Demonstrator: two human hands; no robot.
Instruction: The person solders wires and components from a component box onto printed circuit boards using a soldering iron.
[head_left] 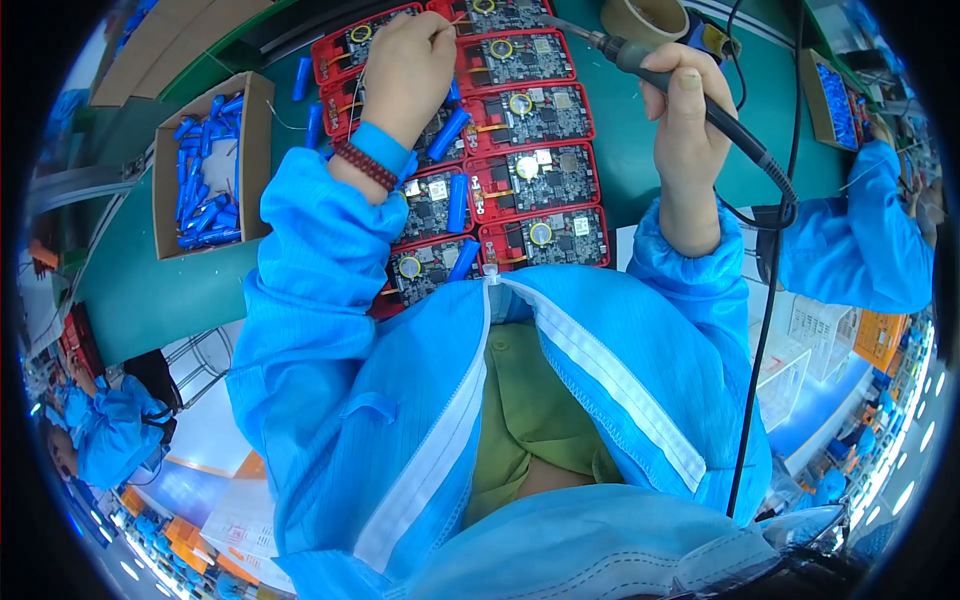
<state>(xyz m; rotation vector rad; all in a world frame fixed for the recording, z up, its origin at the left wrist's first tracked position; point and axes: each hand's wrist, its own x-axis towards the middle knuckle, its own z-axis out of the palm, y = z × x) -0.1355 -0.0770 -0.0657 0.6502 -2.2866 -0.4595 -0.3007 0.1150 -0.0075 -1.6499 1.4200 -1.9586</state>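
My right hand (692, 130) is wrapped round the dark handle of a soldering iron (632, 56). The iron's metal tip points left, over the circuit board at the far end of two columns of red housings (596, 170). Close to that tip, my left hand (408, 75) is closed in a pinch above the far boards; what its fingertips hold is too small to make out, though an orange wire shows beside them. Each visible housing carries a circuit board (545, 115) with a round coin-shaped part. Blue cylindrical batteries (457, 203) lie along the left column.
A cardboard box (258, 150) of blue batteries stands at left on the green table (130, 290). At the far right are a beige round container (625, 15) and another battery box (815, 105). A black cable (770, 320) hangs right; a co-worker's blue sleeve (850, 240) is beyond.
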